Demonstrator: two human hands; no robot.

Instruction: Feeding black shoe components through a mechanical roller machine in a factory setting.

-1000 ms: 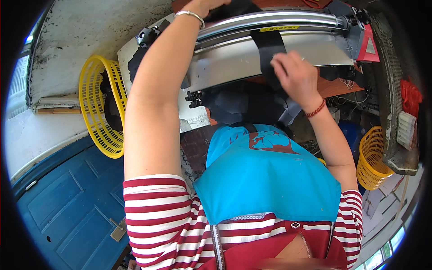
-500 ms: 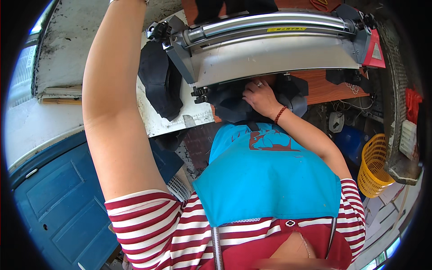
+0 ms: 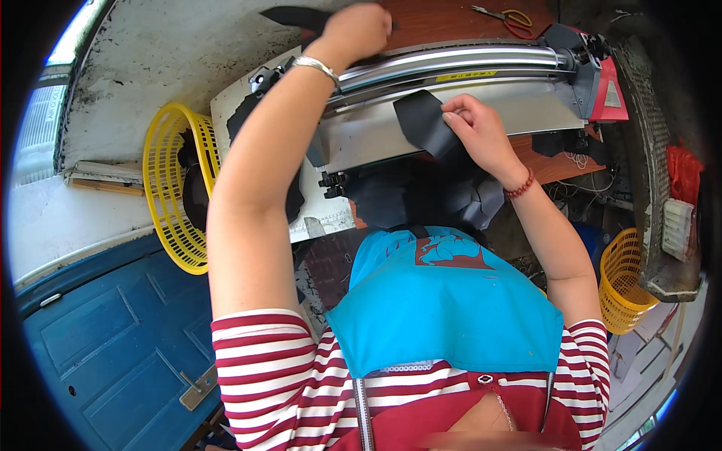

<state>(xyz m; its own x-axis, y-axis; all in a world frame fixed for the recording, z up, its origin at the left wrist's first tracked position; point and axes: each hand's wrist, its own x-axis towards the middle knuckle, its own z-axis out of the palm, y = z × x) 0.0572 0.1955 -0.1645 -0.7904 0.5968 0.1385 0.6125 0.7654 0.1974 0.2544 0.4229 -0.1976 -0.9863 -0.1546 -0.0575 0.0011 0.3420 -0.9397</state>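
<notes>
My right hand [image 3: 485, 135] pinches a flat black piece [image 3: 419, 120] by its edge. The piece, perhaps leather or fabric, lies over the metal feed plate [image 3: 353, 139] of a roller machine [image 3: 459, 66]. My left hand [image 3: 357, 34] is reaching over the machine's far left side. Its fingers are curled, and a black piece [image 3: 293, 15] sticks out to the left from beneath it; the grip itself is hidden. More black pieces [image 3: 406, 192] are heaped below the plate, close to my blue apron [image 3: 444, 316].
On the left stands a yellow basket [image 3: 169, 188] with dark pieces inside, partly behind my left arm. Scissors [image 3: 511, 21] lie on the wooden surface beyond the machine. Another yellow basket [image 3: 624, 301] is at the lower right, near a blue door-like panel's opposite side.
My right hand has come up from the heap with a black piece over the plate. My left arm has swung right; the black pieces behind the machine have left their spot.
</notes>
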